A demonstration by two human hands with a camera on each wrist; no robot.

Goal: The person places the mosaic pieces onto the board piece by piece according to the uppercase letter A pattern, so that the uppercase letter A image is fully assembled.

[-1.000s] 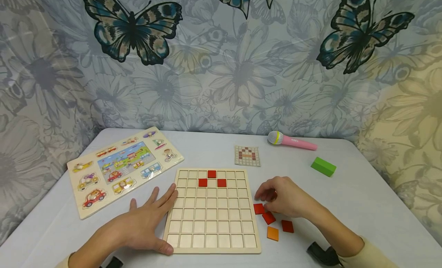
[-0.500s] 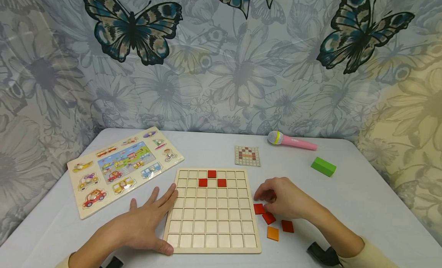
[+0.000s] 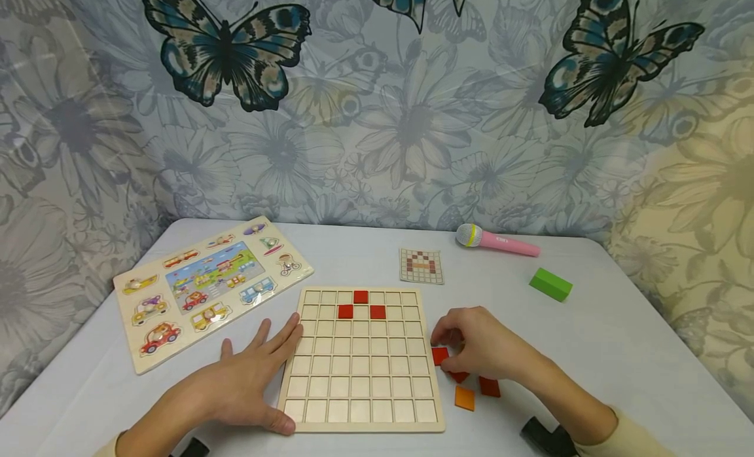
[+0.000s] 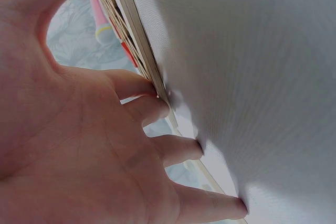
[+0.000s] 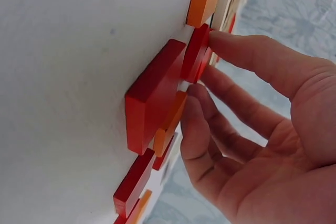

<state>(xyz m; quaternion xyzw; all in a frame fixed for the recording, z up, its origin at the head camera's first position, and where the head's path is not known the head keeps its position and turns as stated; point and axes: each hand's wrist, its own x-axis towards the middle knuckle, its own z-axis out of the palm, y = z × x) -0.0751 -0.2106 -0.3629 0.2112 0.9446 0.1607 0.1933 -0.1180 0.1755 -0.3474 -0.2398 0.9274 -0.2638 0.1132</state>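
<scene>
A wooden grid board [image 3: 359, 346] lies on the table with three red tiles in its top rows. My left hand [image 3: 250, 382] is spread along the board's left edge, its thumb at the lower left corner; the fingertips [image 4: 152, 85] touch the edge in the left wrist view. To the right of the board, my right hand [image 3: 480, 342] reaches down with curled fingers. Its thumb and forefinger sit at opposite edges of a red tile [image 3: 440, 356] lying flat beside the board. Another red tile [image 3: 459, 377] is partly hidden under the thumb.
An orange tile [image 3: 465, 398] and a further red tile [image 3: 489, 386] lie near my right hand. Behind the board are a small pattern card [image 3: 421, 266], a pink microphone [image 3: 509, 244] and a green block [image 3: 550, 285]. A picture puzzle [image 3: 215, 283] lies at the left.
My right hand has shifted slightly left and toward me, its thumb coming down at the near edge of the red tile. The left hand and board have stayed put.
</scene>
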